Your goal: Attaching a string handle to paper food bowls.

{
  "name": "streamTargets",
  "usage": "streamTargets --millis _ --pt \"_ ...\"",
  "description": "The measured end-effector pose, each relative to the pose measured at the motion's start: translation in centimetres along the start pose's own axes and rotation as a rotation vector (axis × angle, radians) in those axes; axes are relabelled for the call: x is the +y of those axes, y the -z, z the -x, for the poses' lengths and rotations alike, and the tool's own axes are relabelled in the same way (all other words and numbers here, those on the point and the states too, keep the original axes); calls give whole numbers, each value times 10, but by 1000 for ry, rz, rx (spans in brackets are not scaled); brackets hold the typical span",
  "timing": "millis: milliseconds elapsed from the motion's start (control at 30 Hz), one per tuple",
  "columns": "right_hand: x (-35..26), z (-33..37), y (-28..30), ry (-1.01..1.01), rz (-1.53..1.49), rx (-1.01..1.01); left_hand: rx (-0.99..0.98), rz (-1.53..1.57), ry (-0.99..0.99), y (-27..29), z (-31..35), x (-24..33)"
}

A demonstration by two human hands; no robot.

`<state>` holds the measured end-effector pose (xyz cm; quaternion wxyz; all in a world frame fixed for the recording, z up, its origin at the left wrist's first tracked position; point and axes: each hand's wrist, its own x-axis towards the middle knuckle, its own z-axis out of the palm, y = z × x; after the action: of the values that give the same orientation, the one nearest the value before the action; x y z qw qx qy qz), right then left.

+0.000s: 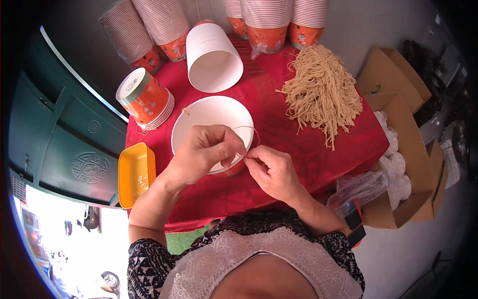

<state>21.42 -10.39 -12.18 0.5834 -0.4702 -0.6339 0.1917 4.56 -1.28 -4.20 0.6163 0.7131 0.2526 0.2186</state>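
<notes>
A white paper bucket (pixel 219 105) stands in front of me, its open mouth facing up. Above its near rim my left hand (pixel 206 147) is closed in a pinch on a thin tan cord (pixel 252 129). My right hand (pixel 273 172), also pinching, meets it fingertip to fingertip at the bucket's right front edge. From the fingers the cord loops up at the right, and another length crosses the bucket mouth to its far left rim. The fingers hide the spot where the cord is gripped. A heap of similar tan cords (pixel 323 92) lies to the right.
Behind the bucket a stack of white buckets (pixel 214 57) lies tipped. Upturned orange-printed buckets (pixel 147 99) stand left, above a yellow tray (pixel 130 174) holding small white bits. Wrapped bucket stacks (pixel 266 25) line the back of the red-covered table (pixel 271 109). Cardboard boxes (pixel 406 149) stand right.
</notes>
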Motion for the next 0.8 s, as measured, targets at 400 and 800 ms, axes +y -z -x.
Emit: streamTargets --millis 400,800 --pt "2 1 -3 17 -9 8 -66 -548 -156 11 7 6" --pt "5 2 -4 6 -10 8 58 -628 -52 6 14 14"
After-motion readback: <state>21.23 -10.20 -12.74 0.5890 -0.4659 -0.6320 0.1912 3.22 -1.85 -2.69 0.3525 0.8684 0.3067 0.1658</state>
